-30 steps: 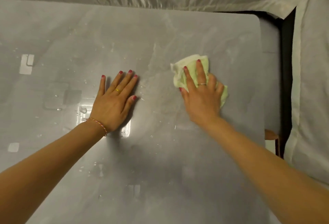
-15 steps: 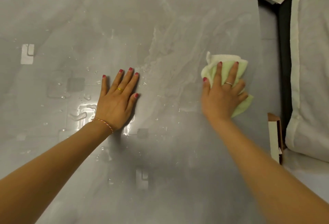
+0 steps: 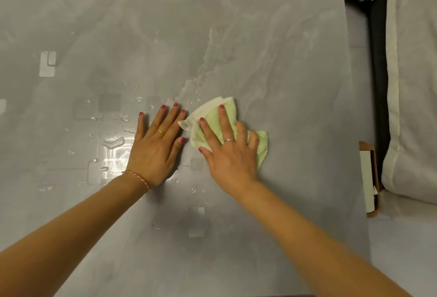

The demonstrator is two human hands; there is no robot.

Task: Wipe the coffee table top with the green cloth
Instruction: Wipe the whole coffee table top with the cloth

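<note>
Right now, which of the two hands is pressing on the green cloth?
The right hand; its fingers lie on the green cloth. The left hand rests flat on the bare table top.

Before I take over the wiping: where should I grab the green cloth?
Pinch the free flap of the green cloth at its right end, coming from the right. The right hand presses its middle flat on the table top, and the left hand crowds its left edge.

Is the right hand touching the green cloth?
Touching. The head view shows the right hand lying on the green cloth, fingers across it.
</note>
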